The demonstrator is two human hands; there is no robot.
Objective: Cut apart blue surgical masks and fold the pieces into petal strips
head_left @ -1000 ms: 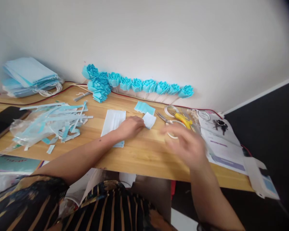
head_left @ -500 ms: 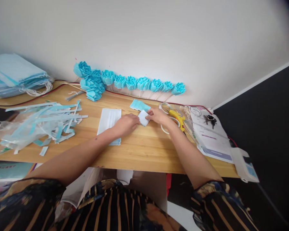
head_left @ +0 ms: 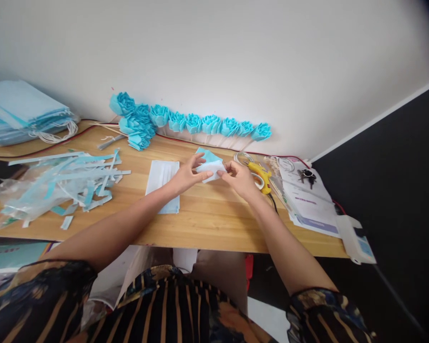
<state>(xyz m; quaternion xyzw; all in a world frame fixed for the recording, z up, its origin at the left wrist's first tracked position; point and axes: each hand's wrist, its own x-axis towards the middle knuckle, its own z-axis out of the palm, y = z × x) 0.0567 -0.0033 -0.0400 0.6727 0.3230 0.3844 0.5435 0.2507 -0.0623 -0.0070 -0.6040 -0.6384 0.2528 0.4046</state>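
A small white piece of mask fabric [head_left: 214, 167] is raised a little off the table between my two hands. My right hand [head_left: 240, 180] pinches its right edge between thumb and fingers. The thumb of my left hand [head_left: 186, 179] rests across its left side, with other fingers at the far edge, the upper ones spread. Just behind lies a light blue piece of mask fabric [head_left: 210, 155], partly covered. Beside my left wrist, a stack of pale face mask pieces [head_left: 157, 176] lies flat, partly hidden by my forearm.
Blue fabric roses [head_left: 210, 125] on sticks line the wall. Cut strips [head_left: 89, 176] and a plastic bag lie at left, with stacked face masks [head_left: 25, 109] behind. To the right are a yellow glue gun [head_left: 260, 176], tape rolls, papers [head_left: 309, 200] and keys [head_left: 306, 176].
The white piece has been lifted and tilted up from the table. My left hand has turned, its fingers opening out above the thumb, while the right keeps its pinch.
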